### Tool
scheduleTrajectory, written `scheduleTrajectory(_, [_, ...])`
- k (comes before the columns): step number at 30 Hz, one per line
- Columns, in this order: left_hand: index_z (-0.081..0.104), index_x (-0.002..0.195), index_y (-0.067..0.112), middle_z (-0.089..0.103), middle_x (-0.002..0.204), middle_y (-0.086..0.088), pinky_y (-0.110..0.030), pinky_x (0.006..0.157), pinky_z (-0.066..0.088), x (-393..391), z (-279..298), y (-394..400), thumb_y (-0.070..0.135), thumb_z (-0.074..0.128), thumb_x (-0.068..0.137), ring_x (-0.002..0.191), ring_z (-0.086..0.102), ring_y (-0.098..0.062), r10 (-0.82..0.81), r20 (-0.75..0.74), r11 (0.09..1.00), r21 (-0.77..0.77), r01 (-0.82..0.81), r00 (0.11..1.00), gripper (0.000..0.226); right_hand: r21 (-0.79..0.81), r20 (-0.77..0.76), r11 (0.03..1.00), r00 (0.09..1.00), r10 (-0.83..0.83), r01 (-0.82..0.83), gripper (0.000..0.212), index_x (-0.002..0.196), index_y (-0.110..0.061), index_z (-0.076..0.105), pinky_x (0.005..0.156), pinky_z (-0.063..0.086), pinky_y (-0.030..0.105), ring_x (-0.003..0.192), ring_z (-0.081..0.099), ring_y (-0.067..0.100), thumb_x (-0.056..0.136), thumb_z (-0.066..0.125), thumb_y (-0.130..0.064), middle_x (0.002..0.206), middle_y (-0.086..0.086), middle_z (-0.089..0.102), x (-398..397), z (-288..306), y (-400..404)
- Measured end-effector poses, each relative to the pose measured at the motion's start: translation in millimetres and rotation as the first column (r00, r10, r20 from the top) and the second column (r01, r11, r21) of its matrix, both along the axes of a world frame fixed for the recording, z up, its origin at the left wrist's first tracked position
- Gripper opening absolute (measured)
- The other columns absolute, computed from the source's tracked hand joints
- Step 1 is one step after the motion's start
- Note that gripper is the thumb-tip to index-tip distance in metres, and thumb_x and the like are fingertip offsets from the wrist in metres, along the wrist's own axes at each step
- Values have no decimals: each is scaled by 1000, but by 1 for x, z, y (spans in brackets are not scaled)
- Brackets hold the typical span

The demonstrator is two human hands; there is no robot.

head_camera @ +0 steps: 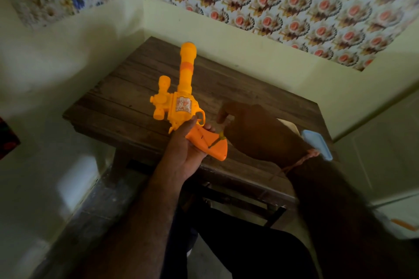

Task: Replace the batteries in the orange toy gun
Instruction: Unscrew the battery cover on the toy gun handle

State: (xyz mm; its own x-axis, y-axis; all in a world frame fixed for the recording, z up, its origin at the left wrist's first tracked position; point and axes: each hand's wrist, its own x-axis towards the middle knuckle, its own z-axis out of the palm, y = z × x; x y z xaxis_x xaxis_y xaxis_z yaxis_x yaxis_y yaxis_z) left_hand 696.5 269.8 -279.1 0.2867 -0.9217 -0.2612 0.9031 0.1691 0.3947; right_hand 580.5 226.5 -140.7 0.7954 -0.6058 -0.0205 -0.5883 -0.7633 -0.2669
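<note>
Pointing up and away from the person, the orange toy gun (181, 102) is held in the air above the near part of a dark wooden table (127, 102). Its long barrel has a paler band near the top, and a small scope sits on its left side. There is a sticker on the side of the body. The handle is a deeper orange, and it points down and to the right. The left hand (183, 149) holds the gun by this handle, with the thumb up near the trigger ring and the fingertips curled round the far side of the handle. The right hand (256, 129) is just to the right of the handle, dark and blurry. Its fingers are curled, and it seems to hold a thin tool (218, 139) with a yellowish bit, whose tip touches the bottom end of the handle. I cannot tell what kind of tool it is. A reddish thread (301, 161) is tied round the right wrist. Past that wrist, at the right edge of the table, lies a light blue flat thing (317, 145), and something pale pokes out beside it. The table stands in a corner of pale yellow-green walls. Higher up, the walls have flower wallpaper (294, 2), with pink flowers on the right and blue ones on the left.
</note>
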Motion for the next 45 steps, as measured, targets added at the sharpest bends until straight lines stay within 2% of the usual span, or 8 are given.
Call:
scheduleTrajectory(5, [49,136,13,64,102,-12,-54,88,51,0,-2,1,21,57,92,100,65,-27,-3,2,1000,-8,3,1000,45,-29,-16,999,999,-32,31,18,96,-16,60,64,41,29,84,58,19,92,55,-33,86,-1,61,2,2,3])
scheduleTrajectory(10, [54,121,14,66,80,-6,-46,80,51,0,0,1,19,52,96,73,68,-17,-3,13,1000,-12,3,1000,26,-68,-12,998,1000,9,-9,20,107,-17,58,56,34,22,69,50,9,87,55,-16,78,-9,53,3,1,0])
scheduleTrajectory(16, [43,142,14,49,125,-21,-64,106,31,2,-4,0,22,65,88,134,42,-38,1,-21,1000,-17,-1,1000,59,60,33,997,998,51,-53,24,95,-15,62,53,34,4,66,47,-5,73,64,-6,73,-18,48,6,4,0])
scheduleTrajectory(21, [49,136,13,65,94,-11,-56,92,50,1,-1,1,21,55,94,101,62,-26,2,5,1000,-31,-2,1000,43,-19,9,1000,1000,-12,12,15,91,-15,59,64,38,27,82,55,17,87,61,-30,90,0,60,7,-4,-4])
scheduleTrajectory(27, [54,122,16,64,82,-6,-39,64,54,0,1,2,20,51,96,69,67,-15,11,15,999,-34,-10,1000,26,13,47,1000,999,6,-6,22,104,-18,59,63,39,25,83,55,15,82,61,-17,95,-2,59,4,-3,-6])
scheduleTrajectory(36, [58,113,16,68,77,-3,-36,61,56,-1,4,2,18,50,97,69,66,-15,8,5,999,-40,-7,1000,18,-123,3,992,1000,2,-1,16,104,-11,59,62,32,24,82,57,19,94,49,-18,93,3,61,7,-4,-5])
scheduleTrajectory(39, [56,117,15,68,76,-2,-39,67,54,-1,4,3,19,50,97,67,68,-13,12,29,999,-31,-11,1000,21,25,52,999,998,19,-20,23,105,-16,59,56,34,17,69,47,6,82,58,-12,78,-11,50,7,0,-4])
scheduleTrajectory(45, [53,129,13,65,93,-11,-50,85,53,0,3,2,19,56,94,94,66,-27,2,-5,1000,-14,-2,1000,36,-15,74,1000,997,-10,11,11,94,-15,57,55,33,25,79,55,16,90,58,-26,83,-4,55,7,-3,-5])
